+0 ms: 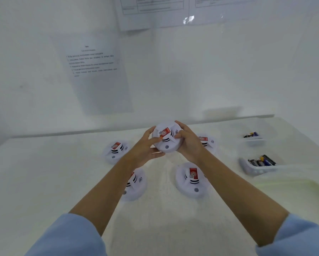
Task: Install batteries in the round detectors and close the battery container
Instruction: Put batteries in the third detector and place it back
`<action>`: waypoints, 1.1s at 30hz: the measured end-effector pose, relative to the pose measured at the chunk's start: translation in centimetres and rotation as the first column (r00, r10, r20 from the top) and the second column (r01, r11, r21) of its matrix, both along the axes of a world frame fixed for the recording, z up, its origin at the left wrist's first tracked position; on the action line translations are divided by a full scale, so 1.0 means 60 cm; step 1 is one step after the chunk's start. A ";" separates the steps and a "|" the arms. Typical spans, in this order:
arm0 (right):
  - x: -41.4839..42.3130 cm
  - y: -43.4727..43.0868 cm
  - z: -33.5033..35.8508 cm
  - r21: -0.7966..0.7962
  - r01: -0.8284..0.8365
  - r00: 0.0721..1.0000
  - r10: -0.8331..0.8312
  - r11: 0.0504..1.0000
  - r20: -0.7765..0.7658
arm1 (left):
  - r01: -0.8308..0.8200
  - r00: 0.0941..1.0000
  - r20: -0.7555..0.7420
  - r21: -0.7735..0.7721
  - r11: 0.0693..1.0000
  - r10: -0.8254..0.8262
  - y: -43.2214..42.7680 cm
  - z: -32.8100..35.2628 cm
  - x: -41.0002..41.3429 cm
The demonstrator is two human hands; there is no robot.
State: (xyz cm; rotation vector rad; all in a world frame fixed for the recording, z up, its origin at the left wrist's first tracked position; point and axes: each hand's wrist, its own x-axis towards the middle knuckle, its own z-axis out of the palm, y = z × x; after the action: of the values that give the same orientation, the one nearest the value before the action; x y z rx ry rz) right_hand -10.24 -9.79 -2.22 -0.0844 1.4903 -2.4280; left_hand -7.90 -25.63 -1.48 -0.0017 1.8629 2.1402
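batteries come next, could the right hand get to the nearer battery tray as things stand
Likely yes, once freed: the right hand grips the raised detector with the left hand, but nothing seems to lie between it and the nearer battery tray on its right.

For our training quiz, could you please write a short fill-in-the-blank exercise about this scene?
1. The left hand and right hand together grip ___ (a number) detector.
2. ___ other detectors lie on the table.
3. The batteries sit in two trays on the person's ___ side.
Missing words: one; four; right.
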 end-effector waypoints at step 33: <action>-0.028 -0.056 -0.038 0.745 0.040 0.979 0.124 0.666 -0.164 | 0.067 0.996 0.061 -0.025 0.997 -0.065 -0.063 -0.055 -0.058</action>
State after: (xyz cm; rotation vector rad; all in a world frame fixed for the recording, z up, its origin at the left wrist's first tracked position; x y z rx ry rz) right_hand -11.93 -13.14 -4.50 -0.1888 2.4291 -1.6075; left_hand -11.38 -29.38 -4.78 -0.0104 1.8325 2.0478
